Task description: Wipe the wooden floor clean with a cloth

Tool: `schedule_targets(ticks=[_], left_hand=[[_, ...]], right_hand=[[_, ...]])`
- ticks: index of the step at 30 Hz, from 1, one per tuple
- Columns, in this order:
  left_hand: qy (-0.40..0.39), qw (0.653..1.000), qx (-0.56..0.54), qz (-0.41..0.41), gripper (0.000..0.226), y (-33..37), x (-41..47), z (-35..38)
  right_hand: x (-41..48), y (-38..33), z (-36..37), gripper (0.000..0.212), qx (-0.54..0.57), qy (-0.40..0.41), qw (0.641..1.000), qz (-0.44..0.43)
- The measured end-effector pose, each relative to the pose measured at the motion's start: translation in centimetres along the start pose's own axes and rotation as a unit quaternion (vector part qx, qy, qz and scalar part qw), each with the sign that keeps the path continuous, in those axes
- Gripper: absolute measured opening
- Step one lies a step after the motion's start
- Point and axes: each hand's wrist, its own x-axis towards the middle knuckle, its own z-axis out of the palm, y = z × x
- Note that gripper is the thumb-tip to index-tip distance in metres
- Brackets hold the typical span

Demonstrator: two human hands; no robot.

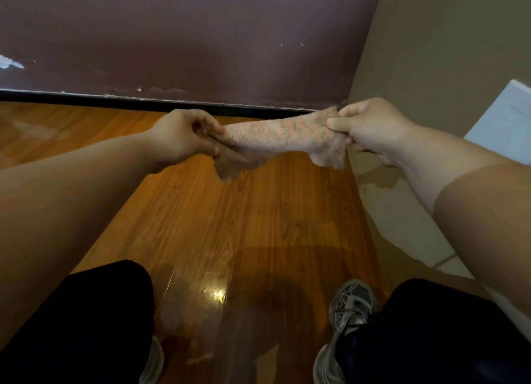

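While stretched in mid-air above the wooden floor (230, 211), near the dark skirting (143, 100), the pink-mottled cloth (275, 133) is pinched at one end by the left hand (184, 136), fingers curled, and gripped at the other by the right hand (370, 127), fingers likewise curled round it.
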Motion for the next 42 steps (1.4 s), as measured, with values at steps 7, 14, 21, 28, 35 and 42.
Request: schedule_targets(ticks=[7, 14, 21, 28, 35, 42], left_hand=[[0.105, 0.991, 0.076, 0.030, 0.009, -0.4, 0.1, 0.7], [0.170, 0.968, -0.163, -0.083, 0.041, 0.3, 0.5, 0.5], [-0.100, 0.930, -0.199, -0.291, 0.046, -0.3, -0.1, -0.2], [-0.078, 0.967, 0.039, -0.239, 0.017, -0.7, -0.3, 0.0], [-0.031, 0.969, 0.104, -0.221, 0.020, -0.7, -0.2, -0.8], [0.000, 0.965, 0.148, -0.214, 0.028, -0.4, 0.4, -1.2]], right_hand=[[0.8, 0.1, -0.4, 0.018, -0.108, 0.076, 0.990, 0.038], [0.6, -0.3, -0.7, 0.018, 0.221, 0.009, 0.968, 0.117], [-0.3, -0.3, -1.4, 0.036, 0.325, -0.031, 0.945, 0.034], [0.3, 0.7, -1.4, 0.017, 0.137, 0.007, 0.991, 0.002], [0.7, 1.2, -0.8, 0.016, -0.021, 0.065, 0.998, -0.017], [0.7, 0.9, -0.2, 0.009, 0.029, 0.065, 0.997, 0.027]])
